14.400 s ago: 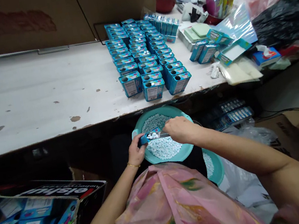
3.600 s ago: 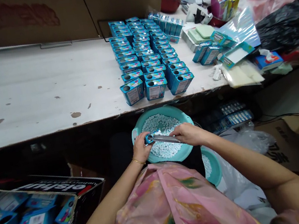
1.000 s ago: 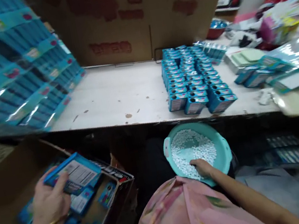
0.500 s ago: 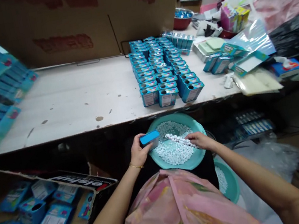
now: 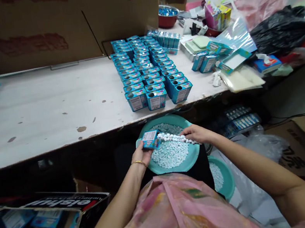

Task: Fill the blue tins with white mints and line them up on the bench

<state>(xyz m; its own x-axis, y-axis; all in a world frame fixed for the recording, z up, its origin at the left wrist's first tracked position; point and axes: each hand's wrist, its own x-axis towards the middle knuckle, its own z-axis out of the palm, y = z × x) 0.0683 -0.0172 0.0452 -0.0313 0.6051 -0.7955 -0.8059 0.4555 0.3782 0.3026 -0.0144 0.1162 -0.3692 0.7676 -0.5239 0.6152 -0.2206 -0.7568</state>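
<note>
My left hand (image 5: 142, 156) is closed around a small blue candy box (image 5: 150, 139), tilted over the left side of a turquoise basin (image 5: 194, 155). Small white candies (image 5: 170, 156) cover much of the basin's bottom. In my right hand (image 5: 199, 133) is a long narrow scoop (image 5: 174, 138) heaped with the same white candies. Its far end meets the box's right end, where the opening seems to be. The fingers and candies hide most of the scoop itself.
Rows of upright blue boxes (image 5: 157, 99) stand on the white table (image 5: 51, 108). A carton (image 5: 76, 200) at lower left holds more boxes. Beside my lap is a second turquoise basin (image 5: 230, 186). Bags and packaging (image 5: 279, 30) crowd the table's right side.
My left hand has turned the box, so its labelled face shows and its end faces the scoop. The scoop has come up against the box. The view has shifted to the right.
</note>
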